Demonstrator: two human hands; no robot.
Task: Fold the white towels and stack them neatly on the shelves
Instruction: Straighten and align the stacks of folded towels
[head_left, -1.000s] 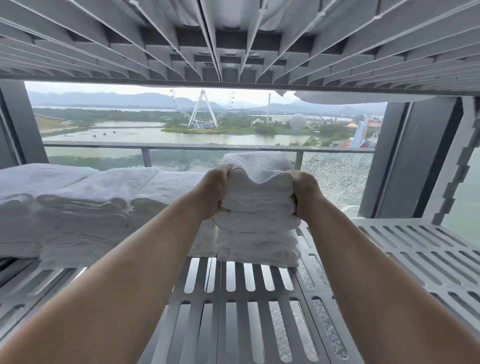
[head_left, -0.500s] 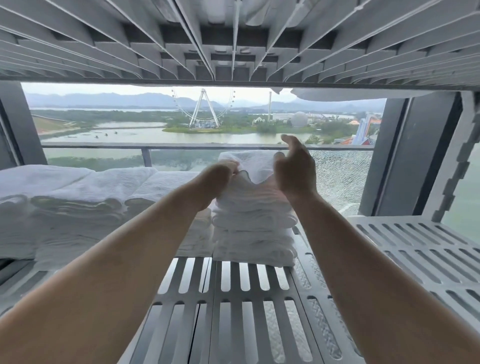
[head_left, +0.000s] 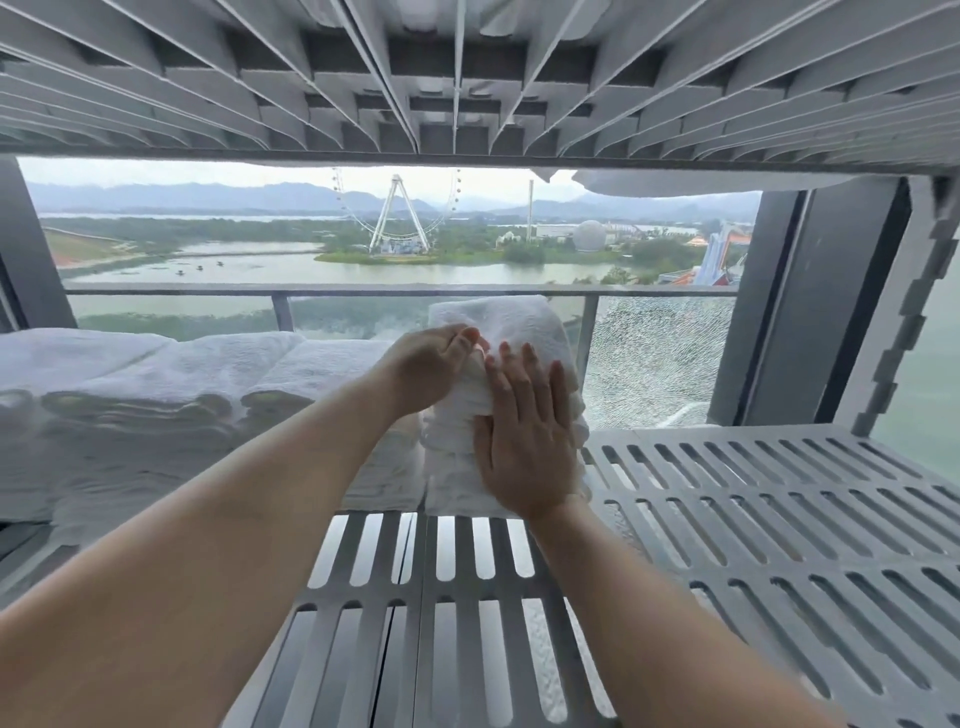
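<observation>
A stack of folded white towels (head_left: 498, 325) stands on the grey slatted shelf (head_left: 753, 519), right of three lower stacks (head_left: 171, 410). My right hand (head_left: 527, 436) lies flat with straight fingers against the front of that stack. My left hand (head_left: 434, 364) has its fingers curled at the stack's upper left front edge, pinching the top towel's fold. Both forearms reach in from below.
The slatted underside of the shelf above (head_left: 467, 78) hangs close overhead, with a towel edge (head_left: 675, 182) drooping at its back right. Dark window frame posts (head_left: 810, 312) stand right and left. A window with a railing lies behind. Bare shelf extends to the right.
My right hand left the stack's right side, rose, then came down flat on its front. My left hand shifted from gripping the left side to the top front edge.
</observation>
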